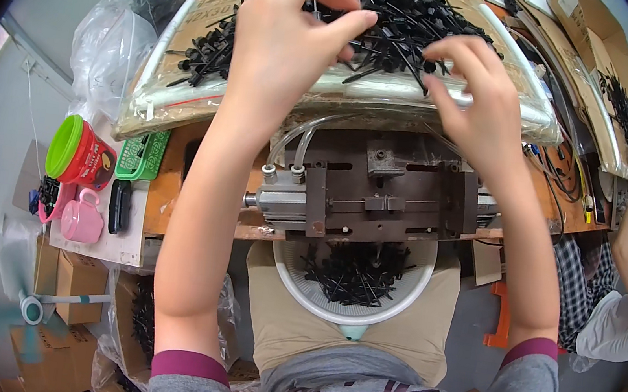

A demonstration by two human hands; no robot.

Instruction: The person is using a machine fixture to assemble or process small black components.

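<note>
Both hands are over a heap of thin black plastic pins with thicker heads (415,31) on a cardboard-lined tray (194,25). My left hand (292,30) is at the heap's left part, thumb and forefinger bent toward each other; anything between their tips is too small to make out. At the heap's front right, the fingers of my right hand (487,88) close around the head of one black pin (428,67). Below the tray sits a dark metal fixture (384,203) with a silver cylinder (281,201) and clear hoses. Neither hand touches it.
A white basket (281,275) of black pins rests between my legs. At left stand a red tub with green rim (93,159), a pink mug (81,217), a green basket (146,154) and a fan (32,309). Another person (622,324) works at right by a second tray.
</note>
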